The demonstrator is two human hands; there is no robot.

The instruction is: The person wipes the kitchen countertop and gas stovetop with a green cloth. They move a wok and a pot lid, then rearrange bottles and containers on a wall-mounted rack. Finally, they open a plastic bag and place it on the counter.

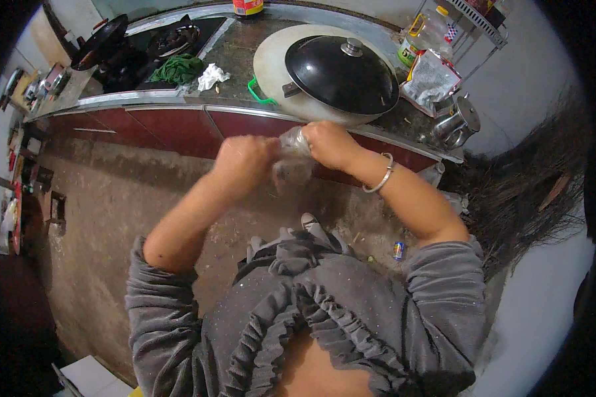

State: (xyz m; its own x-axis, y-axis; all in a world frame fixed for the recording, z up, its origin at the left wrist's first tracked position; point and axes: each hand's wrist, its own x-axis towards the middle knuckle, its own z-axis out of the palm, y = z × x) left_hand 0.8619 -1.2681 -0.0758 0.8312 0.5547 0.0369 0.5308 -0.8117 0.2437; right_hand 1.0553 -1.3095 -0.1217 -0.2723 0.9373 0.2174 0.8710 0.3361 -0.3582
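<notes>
A clear plastic bag [294,144] is stretched between my two hands, in front of the counter's edge. My left hand [246,161] grips its left side. On the other side, my right hand [330,144] is closed around the bunched plastic, with a bangle on that wrist. Something brownish shows through the lower part of the bag, too blurred to name. Just beyond my hands, a black domed lid [345,74] with a metal knob rests over a large pale round board or basin [273,49].
At the left of the counter, a green cloth [179,69] and a crumpled white tissue [212,77] lie near the gas stove [171,39]. An oil bottle [424,37], a foil packet [429,82] and a metal pitcher [459,121] stand right. A small can [398,250] is on the floor.
</notes>
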